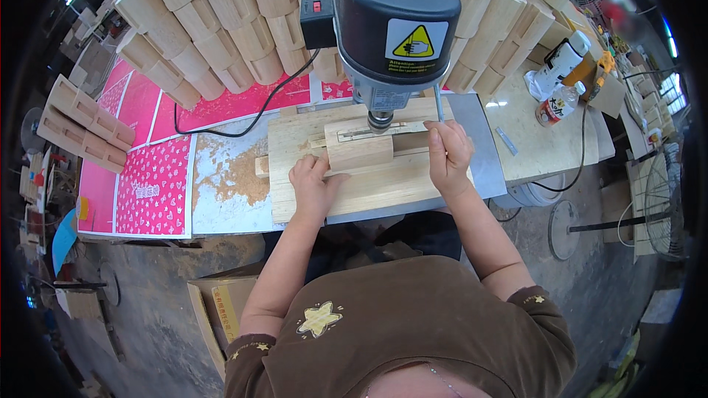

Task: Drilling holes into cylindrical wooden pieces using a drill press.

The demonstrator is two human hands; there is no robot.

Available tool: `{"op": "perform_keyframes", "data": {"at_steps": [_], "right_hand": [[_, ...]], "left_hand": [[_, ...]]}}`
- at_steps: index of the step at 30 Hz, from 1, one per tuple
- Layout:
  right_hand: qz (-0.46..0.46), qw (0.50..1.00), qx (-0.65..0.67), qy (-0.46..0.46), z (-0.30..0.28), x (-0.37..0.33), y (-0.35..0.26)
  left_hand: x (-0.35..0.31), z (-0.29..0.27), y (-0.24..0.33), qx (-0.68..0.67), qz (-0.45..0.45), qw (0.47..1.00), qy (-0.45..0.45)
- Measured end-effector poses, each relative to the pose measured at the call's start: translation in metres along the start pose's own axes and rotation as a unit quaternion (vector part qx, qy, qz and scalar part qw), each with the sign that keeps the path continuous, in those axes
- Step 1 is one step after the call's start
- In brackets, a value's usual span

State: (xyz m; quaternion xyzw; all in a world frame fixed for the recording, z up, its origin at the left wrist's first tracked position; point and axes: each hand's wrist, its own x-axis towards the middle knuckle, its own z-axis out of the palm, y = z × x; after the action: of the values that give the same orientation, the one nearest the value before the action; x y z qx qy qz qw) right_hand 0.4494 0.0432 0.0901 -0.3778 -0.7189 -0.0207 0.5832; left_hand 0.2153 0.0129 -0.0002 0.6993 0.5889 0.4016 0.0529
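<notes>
One wooden block (361,153) under drill chuck (380,121) | likely stiff, light, grippy; hold near-left corner | left hand (316,190): thumb apart, bracing that corner | right hand (450,153): curled around lever (439,105)

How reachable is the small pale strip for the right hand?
Probably yes: nothing visible stands between the right hand and the small pale strip, though the hand seems to grip the drill press lever and would need to let go.
</notes>
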Motion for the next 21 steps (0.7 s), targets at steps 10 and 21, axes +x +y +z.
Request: {"op": "perform_keyframes", "data": {"at_steps": [10,21], "right_hand": [[-0.043,0.997,-0.059,0.037,-0.008,0.161,-0.010],[0.042,0.996,-0.053,-0.060,-0.037,0.115,-0.039]], "left_hand": [[0.003,0.015,0.015,0.041,0.036,0.998,-0.007],[0.006,0.024,0.019,0.007,-0.005,0.999,-0.053]]}}
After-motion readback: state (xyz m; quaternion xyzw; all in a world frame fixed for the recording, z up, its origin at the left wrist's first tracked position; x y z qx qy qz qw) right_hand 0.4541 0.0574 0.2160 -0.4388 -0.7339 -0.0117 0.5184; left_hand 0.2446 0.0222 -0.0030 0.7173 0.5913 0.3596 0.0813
